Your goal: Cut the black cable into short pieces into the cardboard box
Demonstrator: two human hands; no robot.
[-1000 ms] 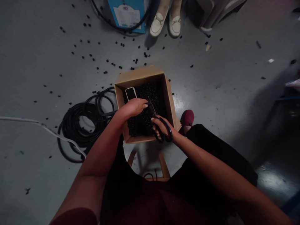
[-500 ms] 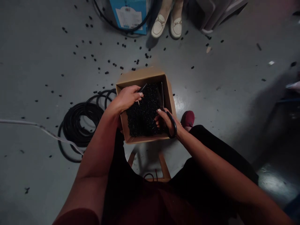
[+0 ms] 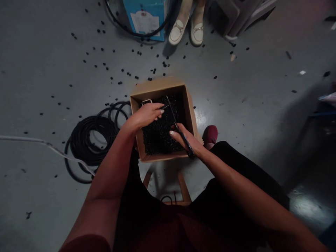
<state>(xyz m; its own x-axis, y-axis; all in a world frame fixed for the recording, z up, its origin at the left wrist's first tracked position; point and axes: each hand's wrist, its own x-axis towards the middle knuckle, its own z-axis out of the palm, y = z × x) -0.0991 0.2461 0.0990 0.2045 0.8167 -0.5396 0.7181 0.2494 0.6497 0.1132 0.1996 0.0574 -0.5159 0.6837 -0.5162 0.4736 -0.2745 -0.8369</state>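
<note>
An open cardboard box [image 3: 190,115] between my knees holds a heap of small black pieces [image 3: 160,138]. Over its left side, my left hand [image 3: 148,114] pinches a short, thin black ridged strip [image 3: 165,106] that points to the right. My right hand [image 3: 183,136], at the box's right side, grips a pair of scissors [image 3: 172,111] with dark handles. The blades point up and left, their tips close to the strip; whether they touch it I cannot tell. A pale-rimmed, rounded rectangular item [image 3: 146,102] shows behind my left hand, partly hidden.
A coil of black hose or cable [image 3: 76,140] lies on the floor at left, with a pale cord [image 3: 56,148] across it. Small black bits are scattered about the floor. Ahead are a blue box [image 3: 147,21], another person's white shoes [image 3: 177,32] and a grey plastic stool [image 3: 233,17].
The scissors have swung left, bringing the blades to the strip. My left hand has shifted slightly right and down, and the pale-rimmed item has come into sight behind it.
</note>
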